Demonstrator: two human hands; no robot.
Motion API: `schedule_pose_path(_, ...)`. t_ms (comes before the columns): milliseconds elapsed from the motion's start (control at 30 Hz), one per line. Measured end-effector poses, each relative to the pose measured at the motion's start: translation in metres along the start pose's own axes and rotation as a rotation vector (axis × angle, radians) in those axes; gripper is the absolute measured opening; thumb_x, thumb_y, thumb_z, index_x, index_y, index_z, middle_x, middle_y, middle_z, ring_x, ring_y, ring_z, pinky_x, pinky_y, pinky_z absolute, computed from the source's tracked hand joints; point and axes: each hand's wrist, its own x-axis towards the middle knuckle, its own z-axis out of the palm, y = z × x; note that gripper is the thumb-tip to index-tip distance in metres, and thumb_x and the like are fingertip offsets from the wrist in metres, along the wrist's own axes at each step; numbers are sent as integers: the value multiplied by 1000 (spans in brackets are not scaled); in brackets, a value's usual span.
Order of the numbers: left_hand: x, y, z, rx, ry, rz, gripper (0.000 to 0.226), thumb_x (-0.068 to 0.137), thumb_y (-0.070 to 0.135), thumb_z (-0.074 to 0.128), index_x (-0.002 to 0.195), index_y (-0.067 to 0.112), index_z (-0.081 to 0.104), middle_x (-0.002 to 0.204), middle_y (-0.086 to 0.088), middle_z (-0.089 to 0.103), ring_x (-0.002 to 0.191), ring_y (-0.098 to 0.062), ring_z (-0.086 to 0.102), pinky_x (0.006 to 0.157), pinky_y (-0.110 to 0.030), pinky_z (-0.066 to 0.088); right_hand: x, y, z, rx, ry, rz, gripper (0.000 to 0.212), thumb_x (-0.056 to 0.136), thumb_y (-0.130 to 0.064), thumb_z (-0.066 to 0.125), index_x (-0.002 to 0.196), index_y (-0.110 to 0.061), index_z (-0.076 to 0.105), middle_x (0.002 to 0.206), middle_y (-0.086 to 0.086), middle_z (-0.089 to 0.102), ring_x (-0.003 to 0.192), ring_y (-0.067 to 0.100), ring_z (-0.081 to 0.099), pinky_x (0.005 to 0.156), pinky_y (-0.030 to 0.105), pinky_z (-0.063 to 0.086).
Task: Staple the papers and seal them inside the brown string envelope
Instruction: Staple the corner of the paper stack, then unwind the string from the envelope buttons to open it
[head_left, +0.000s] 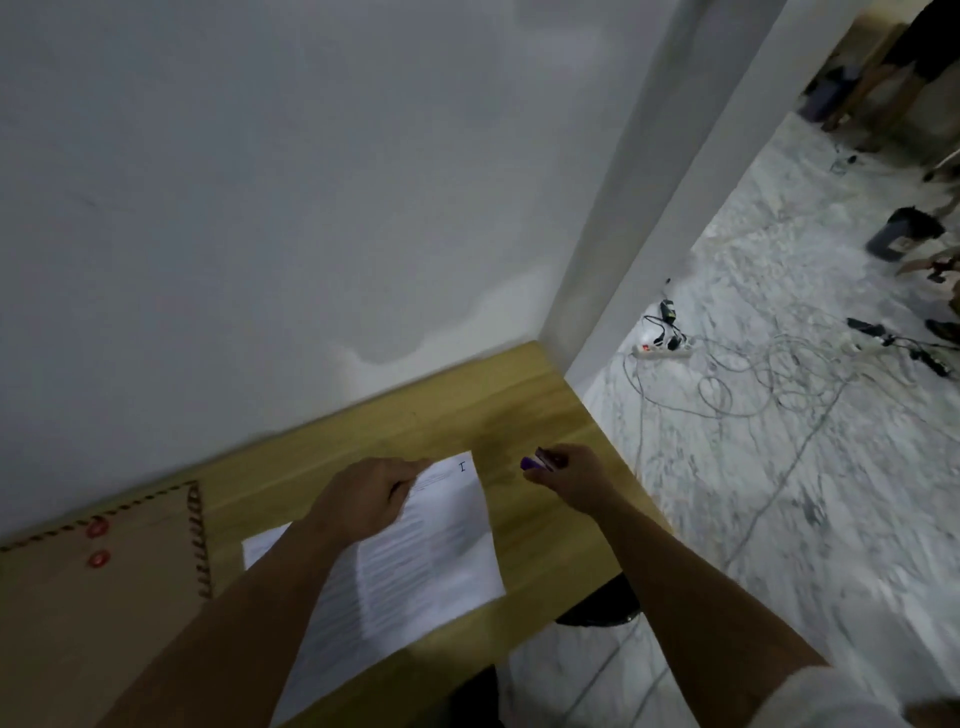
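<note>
White printed papers (436, 551) lie on the wooden table (467, 400), their far corner pointing toward the wall. My left hand (369, 499) pinches the papers at their far edge. A small purple stapler (537, 461) is gripped in my right hand (569, 475), just right of the papers' far corner and a little apart from it. The brown string envelope (104, 587) lies flat at the left, with two red string buttons (97, 543) and a striped border.
A white wall rises directly behind the table. The table's right edge drops to a marble floor with a power strip (665, 348) and tangled cables (769, 384). A dark stool (602, 608) sits under the table's right side. People's legs show far right.
</note>
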Motion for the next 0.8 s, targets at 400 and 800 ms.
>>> schedule_pose_path(400, 88, -39, 92, 227, -77, -187, 41, 98, 32, 52, 137, 45, 57, 141, 12, 62, 119, -22, 67, 84, -35, 57, 86, 44, 19, -354, 49, 14, 59, 78, -50, 77, 126, -22, 59, 113, 2, 60, 103, 24, 62, 85, 35, 52)
schedule_pose_path(800, 71, -1, 64, 222, -118, -458, 50, 98, 42, 48, 148, 35, 42, 148, -3, 51, 128, -33, 52, 100, -44, 48, 84, 18, 18, -523, 92, -30, 59, 81, -55, 67, 130, -26, 50, 126, 6, 54, 115, 32, 52, 89, 45, 48)
